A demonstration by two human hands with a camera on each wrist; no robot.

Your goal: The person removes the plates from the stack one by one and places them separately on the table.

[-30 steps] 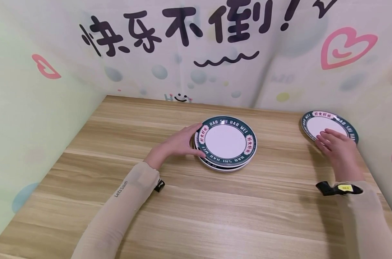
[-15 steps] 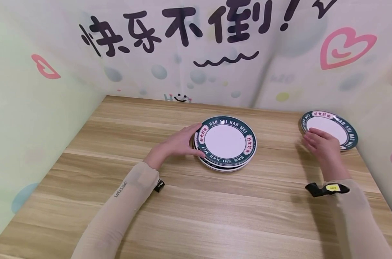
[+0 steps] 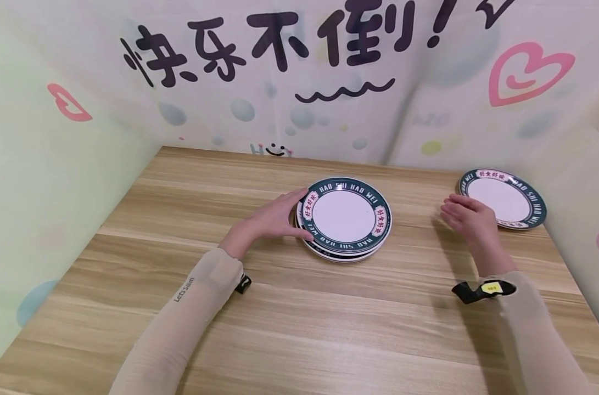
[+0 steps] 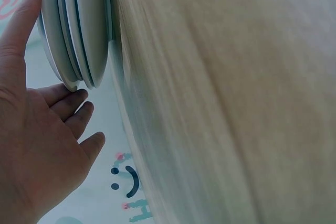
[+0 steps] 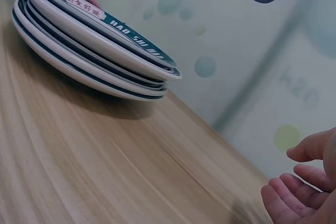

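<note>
A small stack of round white plates [image 3: 343, 216] with dark green lettered rims stands at the table's middle. My left hand [image 3: 274, 216] rests at its left side, thumb and fingers spread along the rim. In the left wrist view the thumb [image 4: 26, 17] lies straight against the plate edge, and the other fingers [image 4: 79, 111] are slightly bent beside it. To the right, my right hand [image 3: 472, 219] hovers over the wood, holding nothing, its fingers loosely bent. Another matching plate [image 3: 502, 197] lies just beyond it.
The wooden table [image 3: 329, 329] meets a printed backdrop [image 3: 230, 109] with black lettering behind the plates. A pale side wall [image 3: 591, 181] rises close to the right-hand plate. Black bands [image 3: 482, 291] sit at both wrists.
My right hand has moved left, from over the right-hand plate to the table beside it, uncovering that plate. The left hand and the stack have stayed where they were.
</note>
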